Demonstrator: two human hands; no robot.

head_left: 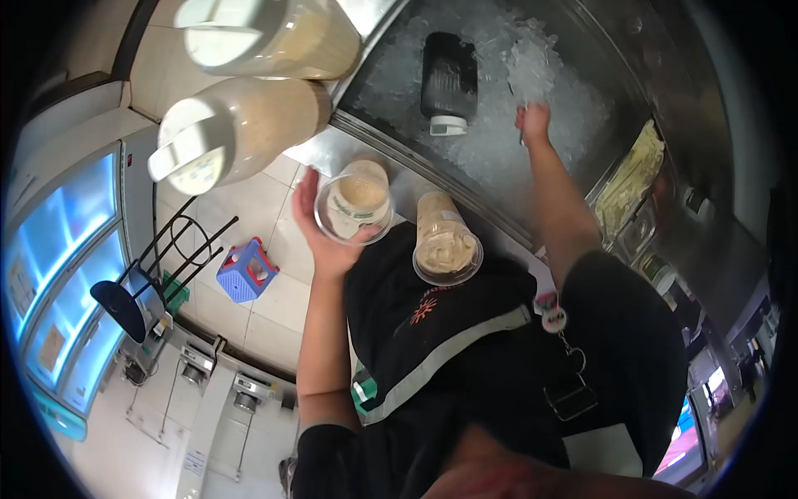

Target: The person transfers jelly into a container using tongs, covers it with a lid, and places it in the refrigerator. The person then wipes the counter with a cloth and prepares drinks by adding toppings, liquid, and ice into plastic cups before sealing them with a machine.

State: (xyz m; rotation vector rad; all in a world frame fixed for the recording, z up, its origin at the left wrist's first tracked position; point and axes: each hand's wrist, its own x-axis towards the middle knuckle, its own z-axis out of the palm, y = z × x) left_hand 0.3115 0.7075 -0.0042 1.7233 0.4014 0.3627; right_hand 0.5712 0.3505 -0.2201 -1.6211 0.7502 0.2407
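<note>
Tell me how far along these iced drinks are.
The first cup looks done: drink with what looks like ice. In progress: the left hand holds a second cup, part-filled, no ice visible, while the right hand grips what looks like a scoop, heaped with ice, over the bin. Remaining, probably: adding ice to that second cup.

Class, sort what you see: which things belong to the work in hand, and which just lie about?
In the work:
- cup in the left hand
- scoop in the right hand
- ice
- perhaps the filled cup

Apparently lying about:
- blue stool
- black chair
</note>
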